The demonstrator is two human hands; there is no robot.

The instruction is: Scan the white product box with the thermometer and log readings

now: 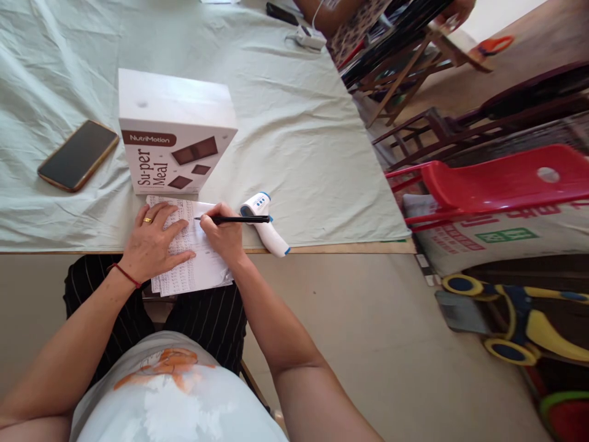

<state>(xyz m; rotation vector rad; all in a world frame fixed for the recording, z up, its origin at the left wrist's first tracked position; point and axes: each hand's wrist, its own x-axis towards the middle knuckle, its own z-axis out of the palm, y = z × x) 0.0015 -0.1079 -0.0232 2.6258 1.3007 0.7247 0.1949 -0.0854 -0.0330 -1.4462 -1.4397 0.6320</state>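
Observation:
My right hand (223, 236) is closed around a black pen (243, 218), its tip at the surface of a stack of paper sheets (202, 264). Fingers spread, my left hand (154, 242) lies flat on the same sheets. Rows of small handwriting cover their left part; the right part looks mostly blank. The sheets overhang the table's near edge. Just behind them stands a white NutriMotion box (179, 135) printed with chocolate pieces. To the right of my right hand lies a white and blue infrared thermometer (264, 222).
A smartphone (78, 155) lies left of the box on the pale green tablecloth (304, 141). A white plug adapter (310, 38) sits at the far edge. On the right are a red plastic chair (497, 184), a filled sack (488, 236), a yellow-blue ride-on toy (519, 319) and another person's hand (460, 12).

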